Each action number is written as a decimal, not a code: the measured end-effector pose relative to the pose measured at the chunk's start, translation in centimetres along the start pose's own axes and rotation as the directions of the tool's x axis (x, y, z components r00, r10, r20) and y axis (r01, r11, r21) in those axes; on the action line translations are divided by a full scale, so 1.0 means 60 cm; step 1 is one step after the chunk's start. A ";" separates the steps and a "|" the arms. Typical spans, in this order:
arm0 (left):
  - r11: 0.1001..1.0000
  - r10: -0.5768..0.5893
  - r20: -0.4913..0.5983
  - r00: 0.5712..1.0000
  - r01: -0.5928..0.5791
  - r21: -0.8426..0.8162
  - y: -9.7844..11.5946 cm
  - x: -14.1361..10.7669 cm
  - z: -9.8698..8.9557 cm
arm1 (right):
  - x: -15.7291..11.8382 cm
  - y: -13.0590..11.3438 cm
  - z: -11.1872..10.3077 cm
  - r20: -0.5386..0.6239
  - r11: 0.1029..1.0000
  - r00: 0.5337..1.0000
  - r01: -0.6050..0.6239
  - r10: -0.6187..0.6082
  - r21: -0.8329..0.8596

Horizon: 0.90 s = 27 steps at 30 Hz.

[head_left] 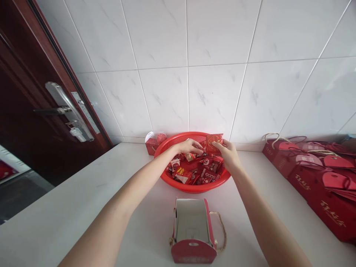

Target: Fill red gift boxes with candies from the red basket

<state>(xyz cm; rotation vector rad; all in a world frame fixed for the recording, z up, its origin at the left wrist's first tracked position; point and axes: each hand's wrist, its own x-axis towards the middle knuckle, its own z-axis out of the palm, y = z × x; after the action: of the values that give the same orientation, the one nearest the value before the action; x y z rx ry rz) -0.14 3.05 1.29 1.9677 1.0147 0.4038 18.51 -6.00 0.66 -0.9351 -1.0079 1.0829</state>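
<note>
A red plastic basket (194,188) holds several wrapped candies and snack packets (182,174). My right hand (226,151) is closed on a red packet (213,142) with gold print, held up at the basket's back right. Over the candies, near the basket's middle, my left hand (191,147) has bent fingers; its fingertips are close to the contents, and whether they grip anything is too small to tell. In front of the basket stands an open red box (194,252) with a pale inside and a rope handle; nothing shows in it.
Several red gift boxes (303,181) with rope handles stand in rows at the right. A small red box (151,145) is behind the basket's left side. A tiled wall (214,96) bounds the white table (111,178); a brown door (30,85) is at left.
</note>
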 end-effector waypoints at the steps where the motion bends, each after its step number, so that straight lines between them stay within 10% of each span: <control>1: 1.000 0.017 -0.022 1.000 -0.017 0.011 -0.002 0.002 -0.001 | 0.000 -0.001 0.000 0.000 1.000 1.000 0.002 -0.002 -0.001; 10: 0.973 0.072 -0.307 0.949 0.001 0.230 -0.020 0.012 -0.001 | -0.002 -0.003 0.001 -0.004 1.000 1.000 -0.007 0.007 0.004; 18: 0.935 0.036 0.074 0.997 -0.060 0.350 0.012 0.003 0.062 | -0.003 -0.002 0.000 0.000 1.000 1.000 -0.005 0.005 0.003; 27: 0.924 0.031 0.092 0.995 -0.064 0.377 0.020 0.003 0.071 | 0.000 0.000 -0.001 -0.008 0.999 0.999 -0.042 0.042 -0.004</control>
<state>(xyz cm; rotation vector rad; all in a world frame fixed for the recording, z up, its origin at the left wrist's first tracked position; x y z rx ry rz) 3.19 0.50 -0.21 2.3377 1.0516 0.1529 18.58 -6.04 0.66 -0.9666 -0.9879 1.1120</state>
